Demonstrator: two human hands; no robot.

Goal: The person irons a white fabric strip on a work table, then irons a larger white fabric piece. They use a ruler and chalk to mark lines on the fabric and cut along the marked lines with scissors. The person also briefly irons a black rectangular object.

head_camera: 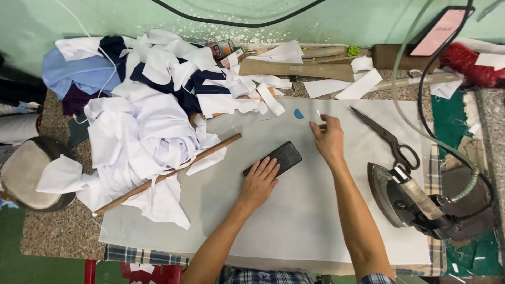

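Two hands work mid-frame: the left hand (259, 181) lies flat, fingers spread, pinning the black block (273, 158) to the white cloth (294, 221), while the right hand (328, 138) pinches a small white scrap (318, 114), apparently lifting it clear.

Scissors (386, 138), iron (407, 197), fabric heap (147, 110)

Open white cloth (294, 221) mid-table — fabric heap (152, 121) left, iron (405, 200) right.
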